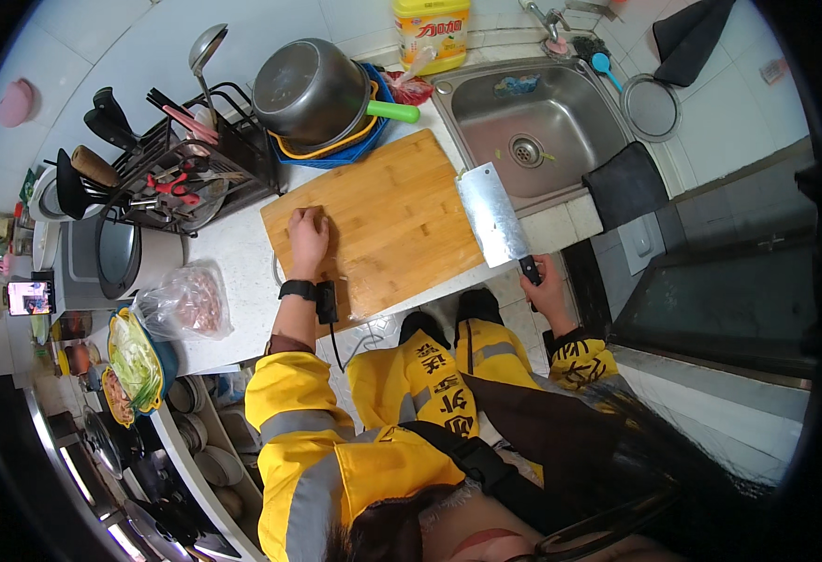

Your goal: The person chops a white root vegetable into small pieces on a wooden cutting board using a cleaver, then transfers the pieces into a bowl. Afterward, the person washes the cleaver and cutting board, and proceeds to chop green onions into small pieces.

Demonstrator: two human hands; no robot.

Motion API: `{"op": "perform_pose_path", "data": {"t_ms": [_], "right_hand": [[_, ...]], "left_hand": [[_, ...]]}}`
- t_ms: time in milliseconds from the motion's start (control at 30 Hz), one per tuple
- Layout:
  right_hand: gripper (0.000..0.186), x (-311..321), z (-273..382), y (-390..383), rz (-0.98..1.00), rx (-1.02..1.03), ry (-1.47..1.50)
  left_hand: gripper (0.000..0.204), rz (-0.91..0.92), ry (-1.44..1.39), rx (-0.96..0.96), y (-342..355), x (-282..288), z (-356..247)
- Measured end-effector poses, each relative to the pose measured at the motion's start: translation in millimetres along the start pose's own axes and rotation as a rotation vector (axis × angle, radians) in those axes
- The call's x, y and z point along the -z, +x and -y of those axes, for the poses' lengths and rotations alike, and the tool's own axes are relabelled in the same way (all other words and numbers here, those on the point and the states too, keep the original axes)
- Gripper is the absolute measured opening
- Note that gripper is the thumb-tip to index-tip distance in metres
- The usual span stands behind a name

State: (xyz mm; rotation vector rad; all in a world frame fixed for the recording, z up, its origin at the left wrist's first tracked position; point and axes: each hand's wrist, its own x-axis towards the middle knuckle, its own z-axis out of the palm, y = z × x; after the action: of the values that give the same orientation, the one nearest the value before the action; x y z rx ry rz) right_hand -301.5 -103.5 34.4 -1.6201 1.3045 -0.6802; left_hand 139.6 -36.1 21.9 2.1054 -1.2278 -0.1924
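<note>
Fingers of the right hand [549, 287] wrap the black handle of a cleaver [492, 214], whose broad blade lies flat over the right edge of the bamboo cutting board [383, 220]. The left hand [308, 234] rests palm down on the board's left part, fingers loosely curled, holding nothing. The board sits on the white bench [233, 253], beside the steel sink [533, 122]; a bag of meat [191, 302] lies further left.

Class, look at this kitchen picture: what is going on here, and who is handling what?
A person in a yellow jacket stands at a counter. The left hand rests flat on a bare wooden cutting board. The right hand grips the black handle of a cleaver, whose blade lies over the board's right edge, beside the sink. A bag of meat sits to the left.
</note>
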Motion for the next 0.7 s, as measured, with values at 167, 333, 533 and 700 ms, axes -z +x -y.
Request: {"op": "perform_pose_path", "data": {"t_ms": [167, 333, 533, 700], "right_hand": [[0.033, -16, -1, -4, 0.056, -0.019, 0.056], [0.030, -70, 17, -14, 0.188, 0.044, 0.043], [0.034, -129, 42, -23, 0.260, 0.208, -0.033], [0.031, -161, 56, -35, 0.364, 0.298, -0.085]], "left_hand": [[0.022, 0.225, -0.085, -0.214, -46, -5, -34], [0.029, 0.204, -0.249, -0.236, -106, 15, -43], [0.054, -0.167, -0.205, 0.154, -153, 27, -15], [0.067, -0.125, 0.028, 0.211, -161, 11, -10]]}}
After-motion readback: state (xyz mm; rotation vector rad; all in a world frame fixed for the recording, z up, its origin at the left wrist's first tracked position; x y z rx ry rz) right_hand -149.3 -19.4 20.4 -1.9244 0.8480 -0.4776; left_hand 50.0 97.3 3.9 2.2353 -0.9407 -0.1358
